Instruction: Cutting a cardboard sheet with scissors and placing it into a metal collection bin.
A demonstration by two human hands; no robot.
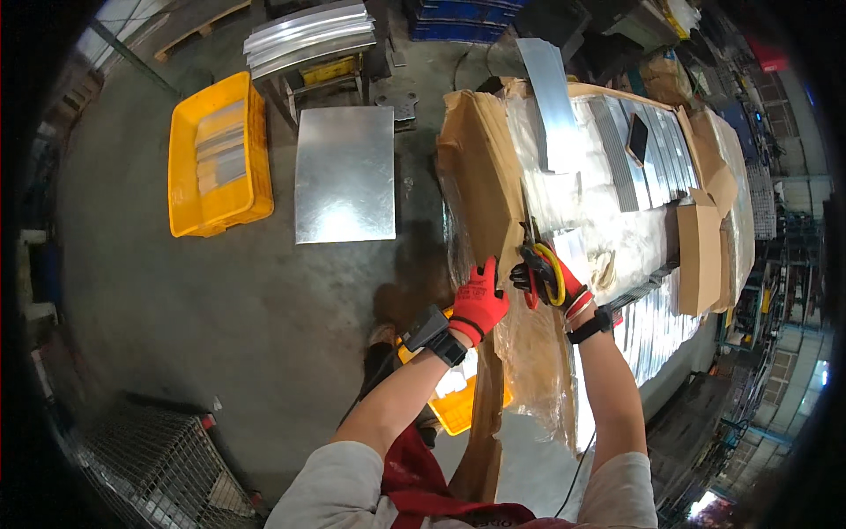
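Pale grey sleeves [328, 483] and a dark red apron [414, 472] fill the lower edge, with two bare forearms reaching forward from them. Both wrists wear black straps [448, 347], and both hands wear red gloves, the right one with dark fingers.

The right hand [548, 275] is closed around a pair of scissors [557, 275] with yellow and red handles, just above clear plastic wrap [539, 370]. The left hand [480, 300], its fingers bent, is beside it at the edge of a brown cardboard flap [480, 159]; whether it pinches the cardboard cannot be told.

Ahead and to the right, a large open carton holds rows of silvery metal strips [621, 167], partly under the plastic. A black phone [636, 139] lies on the strips, and a longer grey strip [551, 84] juts past the carton's far edge.

Well to the left, on the grey floor [264, 353], are a shiny flat sheet [345, 176] and a yellow crate [182, 198] with strips inside. Another yellow crate [455, 414] shows below the left hand. Farther off are stacked metal strips [308, 40] and blue crates [463, 19]; a wire cage [163, 454] stands at lower left.
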